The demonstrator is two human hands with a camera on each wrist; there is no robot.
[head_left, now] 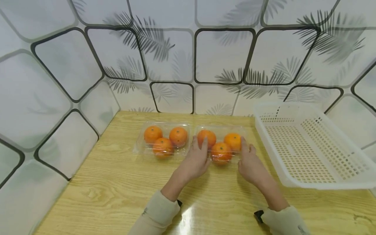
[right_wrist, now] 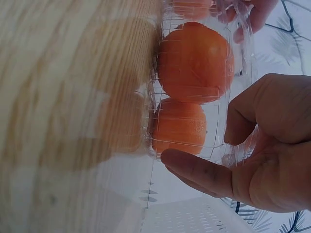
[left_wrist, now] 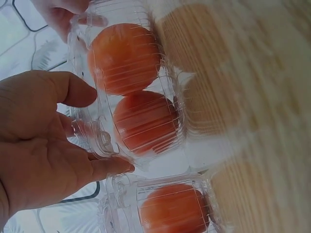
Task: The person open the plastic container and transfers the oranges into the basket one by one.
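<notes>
Held box: the clear plastic box sits on the tabletop in front of the person, between both hands, and appears to rest there.
Oranges: three inside, the nearest orange in the middle close to the front edge, the other two behind it to either side.
Left grip: the left hand is clamped on the box's left front corner, thumb on the near rim, fingers round the end wall.
Right grip: the right hand mirrors it at the other end, thumb bent against the rim, one finger laid straight along the end wall.
Squeeze: how hard either hand presses, I cannot tell; the plastic looks thin, so I would spread the force along the stiffer rim and go easy on the walls.
Lid: from here I cannot make out whether its edge is fastened; worth checking both front corners before trusting the rim with any weight.
Balance: the fruit looks free to roll, so both ends should move together and level.
Neighbouring box: a second clear box of three oranges stands just beside the left fingers; the gap is narrow, so that hand does best with its fingers flat against the wall.
Basket: the white basket stands to the right, near the right hand; that elbow and wrist want room around its rim.
</notes>
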